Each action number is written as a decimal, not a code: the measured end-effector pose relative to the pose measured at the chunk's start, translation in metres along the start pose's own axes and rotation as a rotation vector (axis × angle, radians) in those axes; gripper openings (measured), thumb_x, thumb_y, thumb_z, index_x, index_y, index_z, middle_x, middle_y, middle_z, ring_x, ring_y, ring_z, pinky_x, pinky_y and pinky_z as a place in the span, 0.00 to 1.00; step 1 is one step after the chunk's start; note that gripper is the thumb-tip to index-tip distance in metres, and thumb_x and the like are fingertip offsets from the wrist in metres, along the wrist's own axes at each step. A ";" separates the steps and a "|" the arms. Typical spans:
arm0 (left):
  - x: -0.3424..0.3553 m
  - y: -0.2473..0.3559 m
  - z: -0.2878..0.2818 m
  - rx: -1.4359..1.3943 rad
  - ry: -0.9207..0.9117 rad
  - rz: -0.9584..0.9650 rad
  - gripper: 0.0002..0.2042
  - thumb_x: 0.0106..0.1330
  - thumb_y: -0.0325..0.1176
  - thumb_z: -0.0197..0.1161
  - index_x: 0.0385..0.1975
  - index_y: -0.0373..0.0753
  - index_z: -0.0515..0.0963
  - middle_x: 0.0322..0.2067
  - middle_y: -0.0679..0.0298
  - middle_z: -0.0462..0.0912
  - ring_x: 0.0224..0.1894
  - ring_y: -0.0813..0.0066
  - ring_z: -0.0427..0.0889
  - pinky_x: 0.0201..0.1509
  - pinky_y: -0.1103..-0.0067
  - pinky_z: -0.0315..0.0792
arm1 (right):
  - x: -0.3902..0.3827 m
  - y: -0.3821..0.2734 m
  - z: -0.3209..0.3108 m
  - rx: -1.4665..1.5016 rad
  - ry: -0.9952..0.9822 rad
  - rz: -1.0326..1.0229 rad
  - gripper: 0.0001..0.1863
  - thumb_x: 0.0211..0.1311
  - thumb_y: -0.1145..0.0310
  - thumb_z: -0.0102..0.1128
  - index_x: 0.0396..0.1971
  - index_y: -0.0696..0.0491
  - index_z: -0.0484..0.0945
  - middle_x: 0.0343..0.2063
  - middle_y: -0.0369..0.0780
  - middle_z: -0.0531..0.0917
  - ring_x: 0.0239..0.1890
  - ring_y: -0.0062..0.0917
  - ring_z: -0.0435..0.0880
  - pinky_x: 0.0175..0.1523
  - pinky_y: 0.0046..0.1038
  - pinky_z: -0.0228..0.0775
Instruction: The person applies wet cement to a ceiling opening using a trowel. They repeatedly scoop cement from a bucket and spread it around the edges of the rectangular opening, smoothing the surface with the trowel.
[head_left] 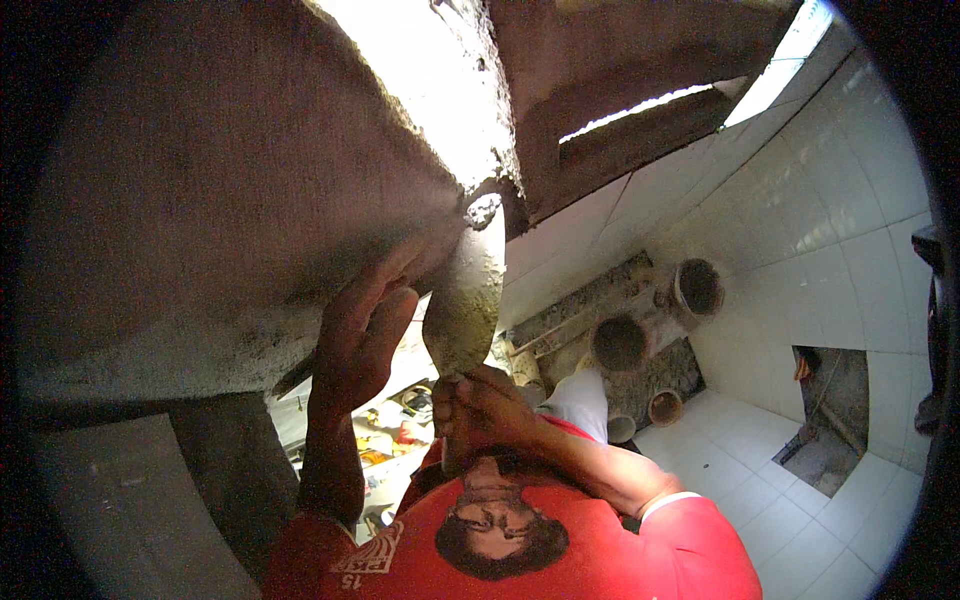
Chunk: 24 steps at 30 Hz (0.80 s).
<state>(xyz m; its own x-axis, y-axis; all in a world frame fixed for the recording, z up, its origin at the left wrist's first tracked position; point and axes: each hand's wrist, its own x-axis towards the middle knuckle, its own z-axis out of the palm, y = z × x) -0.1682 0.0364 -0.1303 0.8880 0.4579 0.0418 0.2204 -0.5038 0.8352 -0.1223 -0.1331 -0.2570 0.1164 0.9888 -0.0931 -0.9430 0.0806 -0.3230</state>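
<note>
My right hand (485, 410) is closed round the grip of a trowel, whose handle is mostly hidden by the fingers. The trowel (465, 300) points up and away from me, its blade smeared with grey mortar. A lump of mortar (484, 211) lies at the blade's tip, against the rough lower corner of a bright opening. My left hand (367, 330) is raised beside the blade with its fingers stretched out along the grey plastered wall (240, 190); it appears to hold nothing. Whether the palm presses on the plaster I cannot tell.
The bright opening (440, 70) has a ragged edge. Below right are round pipe-like openings (620, 343), white tiled walls (830, 200) and a tiled floor (720, 470). A dark recess (830, 420) breaks the tiles. Assorted clutter (385, 435) lies below my left arm.
</note>
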 end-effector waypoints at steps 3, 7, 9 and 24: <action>-0.007 0.004 -0.006 0.007 0.062 0.032 0.22 0.73 0.37 0.52 0.62 0.31 0.70 0.57 0.48 0.77 0.60 0.58 0.77 0.66 0.65 0.67 | -0.011 -0.040 0.014 -0.247 0.088 -0.041 0.14 0.73 0.60 0.50 0.44 0.56 0.71 0.30 0.35 0.76 0.31 0.22 0.77 0.37 0.26 0.73; -0.015 0.006 -0.009 0.010 0.100 0.047 0.20 0.71 0.32 0.55 0.61 0.31 0.70 0.56 0.47 0.78 0.60 0.57 0.78 0.65 0.65 0.68 | -0.021 -0.121 0.022 -0.892 0.146 0.012 0.12 0.73 0.64 0.47 0.39 0.57 0.76 0.29 0.35 0.79 0.27 0.20 0.79 0.33 0.25 0.73; -0.018 0.005 -0.006 -0.027 0.121 -0.005 0.20 0.71 0.32 0.55 0.61 0.31 0.70 0.57 0.47 0.77 0.60 0.56 0.77 0.65 0.66 0.69 | -0.022 -0.156 0.028 -1.210 0.064 -0.077 0.12 0.74 0.65 0.46 0.36 0.57 0.75 0.27 0.35 0.78 0.24 0.18 0.79 0.30 0.24 0.72; -0.020 0.016 0.007 -0.061 0.157 -0.060 0.20 0.70 0.31 0.56 0.60 0.33 0.72 0.59 0.49 0.75 0.61 0.58 0.75 0.67 0.64 0.67 | -0.021 -0.285 0.078 -1.112 0.130 0.507 0.13 0.67 0.65 0.48 0.33 0.60 0.76 0.21 0.38 0.78 0.14 0.19 0.72 0.20 0.24 0.67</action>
<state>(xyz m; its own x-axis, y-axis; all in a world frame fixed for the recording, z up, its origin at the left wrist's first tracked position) -0.1791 0.0141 -0.1213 0.7990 0.5969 0.0725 0.2415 -0.4291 0.8704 0.1199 -0.1672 -0.0889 -0.0956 0.8522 -0.5144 -0.1193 -0.5229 -0.8440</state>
